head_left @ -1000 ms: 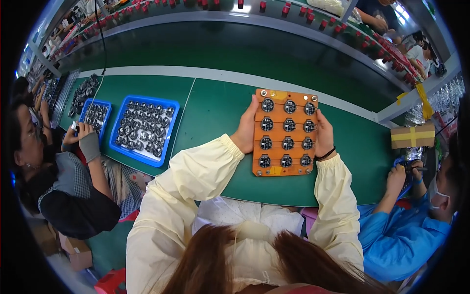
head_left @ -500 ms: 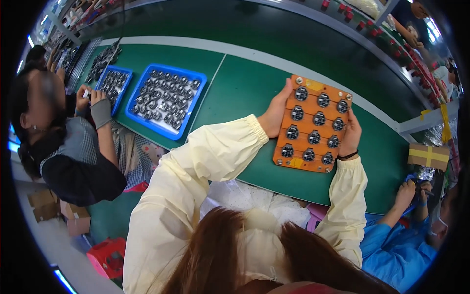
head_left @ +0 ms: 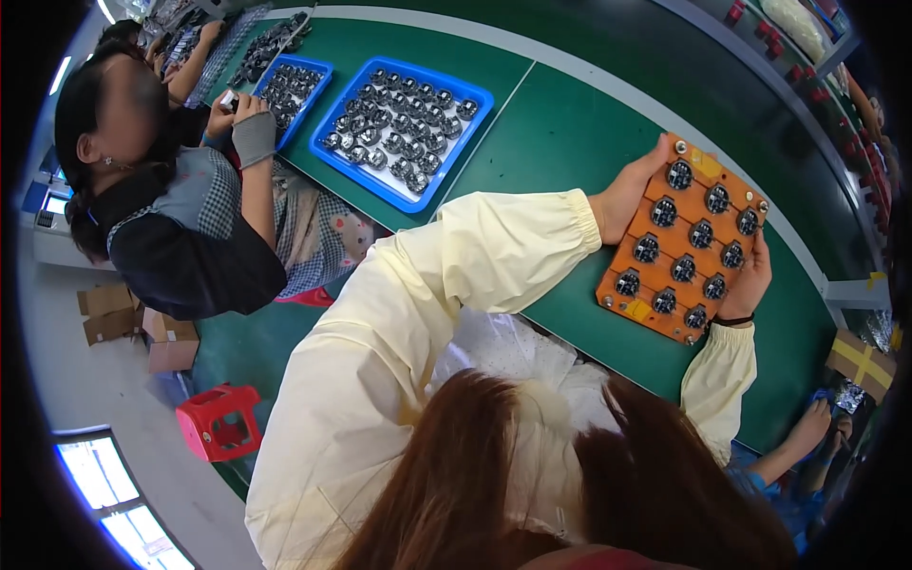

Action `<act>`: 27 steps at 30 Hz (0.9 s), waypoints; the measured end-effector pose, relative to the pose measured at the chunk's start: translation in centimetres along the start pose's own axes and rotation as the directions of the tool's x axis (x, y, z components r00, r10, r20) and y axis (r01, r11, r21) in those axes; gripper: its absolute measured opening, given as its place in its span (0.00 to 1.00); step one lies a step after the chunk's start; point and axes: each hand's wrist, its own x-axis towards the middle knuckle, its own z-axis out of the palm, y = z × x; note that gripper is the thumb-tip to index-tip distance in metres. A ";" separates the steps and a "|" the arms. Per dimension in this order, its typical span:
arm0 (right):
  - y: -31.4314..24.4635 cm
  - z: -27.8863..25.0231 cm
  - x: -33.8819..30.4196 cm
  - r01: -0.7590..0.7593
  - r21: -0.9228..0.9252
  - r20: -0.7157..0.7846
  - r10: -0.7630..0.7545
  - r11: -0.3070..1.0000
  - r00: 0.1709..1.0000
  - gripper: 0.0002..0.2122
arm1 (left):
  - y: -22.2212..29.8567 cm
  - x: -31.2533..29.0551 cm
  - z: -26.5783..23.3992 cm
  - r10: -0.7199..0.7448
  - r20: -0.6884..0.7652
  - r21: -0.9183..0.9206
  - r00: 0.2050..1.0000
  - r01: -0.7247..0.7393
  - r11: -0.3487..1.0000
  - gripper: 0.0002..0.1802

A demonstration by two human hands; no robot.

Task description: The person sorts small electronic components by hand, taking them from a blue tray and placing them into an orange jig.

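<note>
The left hand (head_left: pixel 632 197) and right hand (head_left: pixel 750 282), closed on opposite edges, hold the rectangular orange plate (head_left: pixel 674 239) over the green bench (head_left: pixel 570 123). Twelve round black-and-silver modules (head_left: pixel 701 234) fill its rows; similar parts (head_left: pixel 400 123) lie unmounted in the blue plastic tray (head_left: pixel 366 179), left.

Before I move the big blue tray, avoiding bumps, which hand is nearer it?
The left hand, right of the tray; the right hand is farther right, beyond the orange board.

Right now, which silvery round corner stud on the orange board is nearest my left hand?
The uppermost silvery stud, beside your left hand; the other three sit lower, farther away.
</note>
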 end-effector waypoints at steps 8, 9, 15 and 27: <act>-0.3 1.6 -0.8 -0.094 0.268 0.165 0.051 0.959 0.985 0.12 | 0.5 -0.5 1.3 -0.027 0.063 -0.146 0.998 0.036 0.989 0.40; -0.7 2.5 -0.9 -0.174 0.338 0.226 0.100 0.925 0.969 0.12 | 0.6 -0.6 1.1 -0.019 0.043 -0.142 0.999 0.024 0.990 0.40; -2.3 3.0 -1.5 -0.266 0.324 0.212 0.204 0.908 0.956 0.13 | 0.4 0.1 2.0 -0.054 0.026 0.024 0.998 0.054 0.998 0.46; -2.3 3.2 -1.9 -0.291 0.384 0.299 0.180 0.876 0.937 0.15 | 0.1 0.1 1.9 -0.070 0.021 -0.055 0.997 0.071 0.996 0.45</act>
